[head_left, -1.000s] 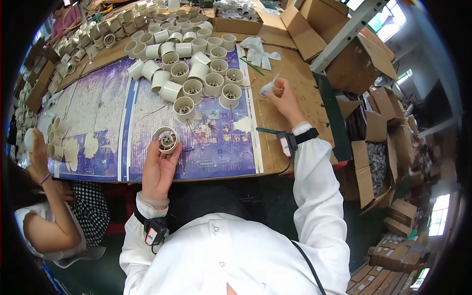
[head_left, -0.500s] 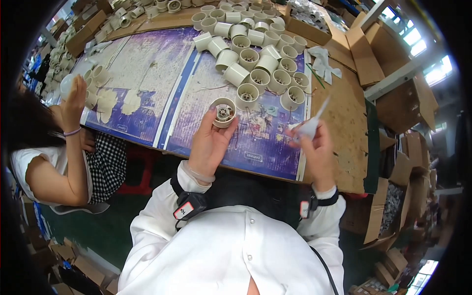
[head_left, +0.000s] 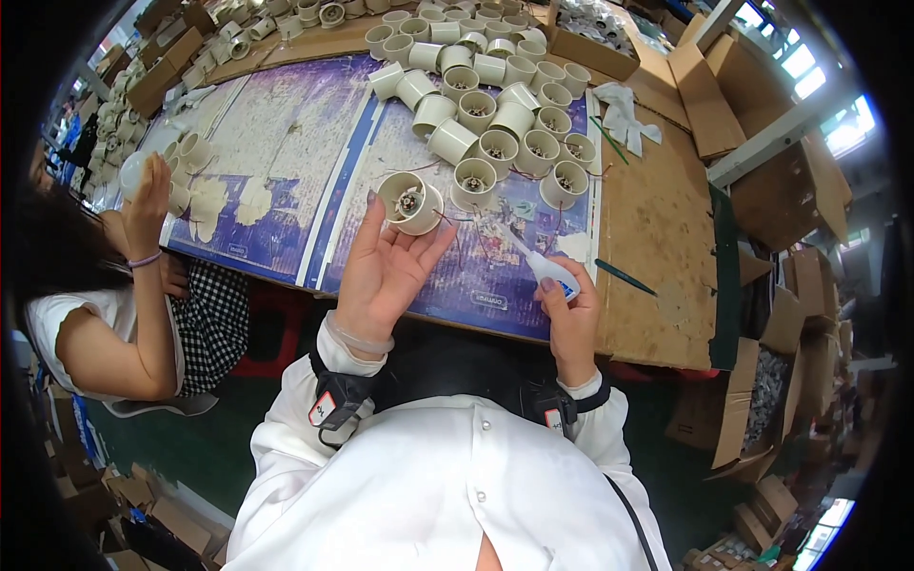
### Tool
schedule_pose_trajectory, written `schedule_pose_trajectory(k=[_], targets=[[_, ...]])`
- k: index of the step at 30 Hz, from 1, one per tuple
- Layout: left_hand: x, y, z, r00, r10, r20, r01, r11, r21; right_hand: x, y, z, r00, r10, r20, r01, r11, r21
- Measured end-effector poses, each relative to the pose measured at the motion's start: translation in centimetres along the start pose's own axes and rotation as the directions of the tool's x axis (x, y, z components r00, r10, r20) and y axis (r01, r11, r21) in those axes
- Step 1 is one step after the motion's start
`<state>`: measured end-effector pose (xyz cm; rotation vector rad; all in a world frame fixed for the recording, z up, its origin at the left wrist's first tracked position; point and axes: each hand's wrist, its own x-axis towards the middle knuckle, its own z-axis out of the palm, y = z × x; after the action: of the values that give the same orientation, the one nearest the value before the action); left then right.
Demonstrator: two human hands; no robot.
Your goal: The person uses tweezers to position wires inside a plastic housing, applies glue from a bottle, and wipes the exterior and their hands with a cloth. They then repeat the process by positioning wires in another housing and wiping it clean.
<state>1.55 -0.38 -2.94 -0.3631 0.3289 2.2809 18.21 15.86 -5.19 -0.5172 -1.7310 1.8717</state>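
Left hand [head_left: 381, 271] has its fingers loosely part-curled around the cream cup [head_left: 409, 203] at its 1 o'clock, so imo a bump could tip it. Right hand [head_left: 571, 309] has fingers wrapped snugly round the white squeeze bottle [head_left: 555, 278], nozzle toward 10 o'clock; oversqueezing might dribble onto the bench [head_left: 657, 228].

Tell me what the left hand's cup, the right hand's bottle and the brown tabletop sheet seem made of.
Cup: probably plastic, satin; smooth, evenly coloured walls. Bottle: likely plastic; smooth whitish body tapering to a thin nozzle. Brown tabletop sheet: apparently cardboard, matte and stained, though thin wood is possible.
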Motion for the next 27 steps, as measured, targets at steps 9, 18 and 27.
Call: schedule_pose_trajectory(k=[9, 18, 27], targets=[[-0.5, -0.6, -0.1, 0.998, -0.021, 0.06, 0.016, 0.997, 0.073, 0.0, -0.6, 0.5, 0.991, -0.131, -0.036, 0.129, 0.99, -0.049], [-0.7, -0.9, -0.4, 0.996, -0.034, 0.086, 0.028, 0.997, 0.073, 0.3, -0.1, 0.5, 0.992, -0.126, -0.022, 0.123, 0.989, -0.083], [-1.2, -1.8, -1.2, 0.988, -0.001, 0.156, -0.032, 0.977, 0.209, -0.3, -0.6, 0.4, 0.991, -0.121, -0.053, 0.115, 0.988, -0.099]])
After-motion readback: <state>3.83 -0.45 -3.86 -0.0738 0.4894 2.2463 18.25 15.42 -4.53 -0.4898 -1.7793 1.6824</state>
